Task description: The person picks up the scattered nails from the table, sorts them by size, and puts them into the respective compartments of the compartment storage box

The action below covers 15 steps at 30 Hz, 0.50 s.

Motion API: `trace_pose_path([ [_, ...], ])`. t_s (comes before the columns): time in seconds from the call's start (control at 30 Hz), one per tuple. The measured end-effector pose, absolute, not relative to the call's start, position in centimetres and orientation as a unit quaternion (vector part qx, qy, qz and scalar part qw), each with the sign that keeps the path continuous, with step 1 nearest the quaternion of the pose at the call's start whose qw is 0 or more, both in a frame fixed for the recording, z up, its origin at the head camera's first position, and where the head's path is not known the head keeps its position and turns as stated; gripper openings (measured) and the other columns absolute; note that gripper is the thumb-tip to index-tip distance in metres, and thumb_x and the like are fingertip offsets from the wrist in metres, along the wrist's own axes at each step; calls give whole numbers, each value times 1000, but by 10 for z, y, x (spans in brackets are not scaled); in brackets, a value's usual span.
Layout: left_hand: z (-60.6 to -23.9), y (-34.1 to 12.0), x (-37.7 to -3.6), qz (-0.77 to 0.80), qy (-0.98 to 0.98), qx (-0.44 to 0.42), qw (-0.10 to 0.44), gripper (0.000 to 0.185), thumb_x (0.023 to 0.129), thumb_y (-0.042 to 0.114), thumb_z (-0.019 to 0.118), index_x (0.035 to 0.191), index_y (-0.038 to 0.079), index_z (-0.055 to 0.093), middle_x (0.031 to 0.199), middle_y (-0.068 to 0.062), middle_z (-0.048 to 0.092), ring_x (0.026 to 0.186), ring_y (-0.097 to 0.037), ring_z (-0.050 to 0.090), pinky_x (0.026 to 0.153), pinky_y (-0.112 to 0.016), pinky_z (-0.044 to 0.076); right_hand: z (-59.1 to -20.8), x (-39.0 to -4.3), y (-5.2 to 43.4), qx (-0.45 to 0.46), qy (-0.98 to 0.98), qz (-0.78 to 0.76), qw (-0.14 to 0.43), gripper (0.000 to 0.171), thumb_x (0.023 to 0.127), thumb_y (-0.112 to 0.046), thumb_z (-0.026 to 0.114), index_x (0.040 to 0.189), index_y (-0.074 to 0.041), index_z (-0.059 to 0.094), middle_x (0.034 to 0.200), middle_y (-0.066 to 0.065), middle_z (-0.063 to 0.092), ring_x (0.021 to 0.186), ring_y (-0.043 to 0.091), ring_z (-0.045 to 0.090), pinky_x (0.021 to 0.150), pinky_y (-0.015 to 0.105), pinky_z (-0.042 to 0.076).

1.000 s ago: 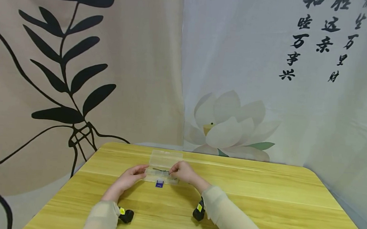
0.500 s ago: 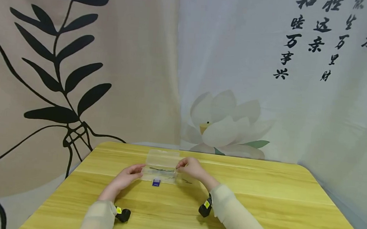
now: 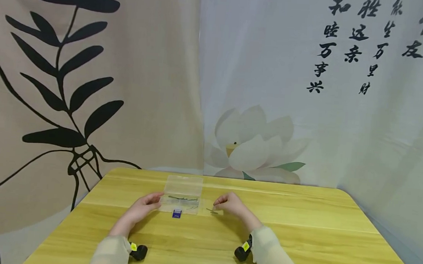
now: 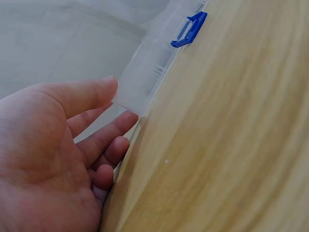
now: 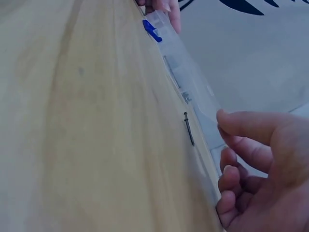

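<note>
On the yellow table [image 3: 300, 236], at about twelve o'clock from me, sits the clear plastic box [image 3: 182, 195] with its lid up and its blue latch [image 3: 177, 214] facing me. My left hand [image 3: 140, 208] rests loosely against the box's nine o'clock end, fingers relaxed and gripping nothing. My right hand [image 3: 230, 203] hovers just off its three o'clock end, fingers loosely curled and empty, beside a small dark nail [image 3: 211, 210] lying on the wood.

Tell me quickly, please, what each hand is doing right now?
Left hand: open, fingers touching the clear box.
Right hand: loosely curled, holding nothing, beside a nail.
</note>
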<state>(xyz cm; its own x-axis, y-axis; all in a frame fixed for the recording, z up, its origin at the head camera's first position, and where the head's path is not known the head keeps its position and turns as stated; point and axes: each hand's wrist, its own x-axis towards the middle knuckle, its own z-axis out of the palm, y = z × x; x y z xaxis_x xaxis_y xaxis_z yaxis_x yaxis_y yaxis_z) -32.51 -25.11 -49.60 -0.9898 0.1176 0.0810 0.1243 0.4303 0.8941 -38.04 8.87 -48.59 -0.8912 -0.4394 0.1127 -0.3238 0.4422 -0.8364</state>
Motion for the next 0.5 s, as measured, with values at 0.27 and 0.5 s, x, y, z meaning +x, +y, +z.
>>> trace_pose_path([
  [0.27, -497, -251, -325, -534, -842, -68, 4, 45, 99, 10, 55, 143, 2, 47, 142, -28, 43, 131, -43, 39, 104, -55, 35, -489, -378, 93, -227, 849, -472, 70, 15, 85, -9, 73, 96, 1, 73, 94, 5, 71, 88, 15, 62, 81, 37, 51],
  [0.5, -498, -251, -325, -536, -841, -72, 3, 46, 99, 11, 55, 143, 2, 46, 143, -28, 42, 132, -43, 38, 104, -56, 34, -489, -376, 95, -231, 851, -465, 71, 14, 83, -6, 73, 96, 1, 74, 96, 7, 71, 93, 17, 62, 85, 39, 50],
])
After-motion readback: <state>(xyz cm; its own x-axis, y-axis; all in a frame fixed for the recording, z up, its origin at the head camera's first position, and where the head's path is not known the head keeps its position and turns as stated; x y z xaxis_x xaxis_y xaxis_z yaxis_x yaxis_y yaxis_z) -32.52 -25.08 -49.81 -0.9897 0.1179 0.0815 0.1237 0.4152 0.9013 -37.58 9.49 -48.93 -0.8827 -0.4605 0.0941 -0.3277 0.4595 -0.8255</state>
